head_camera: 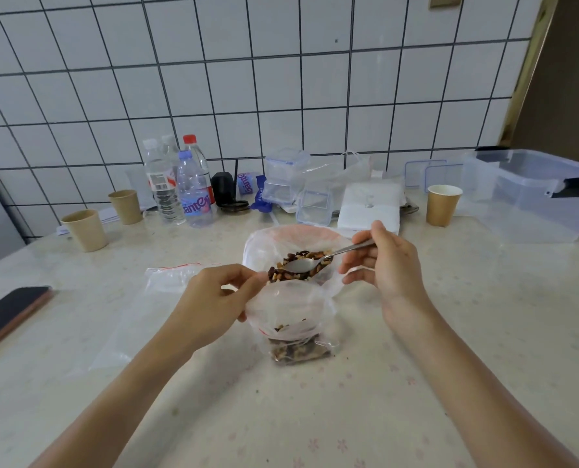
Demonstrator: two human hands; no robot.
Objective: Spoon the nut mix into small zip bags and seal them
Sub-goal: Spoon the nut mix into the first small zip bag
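At the table's centre, my left hand pinches the open mouth of a small clear zip bag that stands on the table with some nut mix in its bottom. Just behind it, a larger plastic bag holds the nut mix. My right hand grips the handle of a metal spoon whose bowl lies over the mix and looks empty. Another small zip bag with a red stripe lies flat to the left, with nothing in it.
A phone lies at the left edge. Paper cups, water bottles, small clear lidded boxes, a white packet and a big clear tub line the back by the tiled wall.
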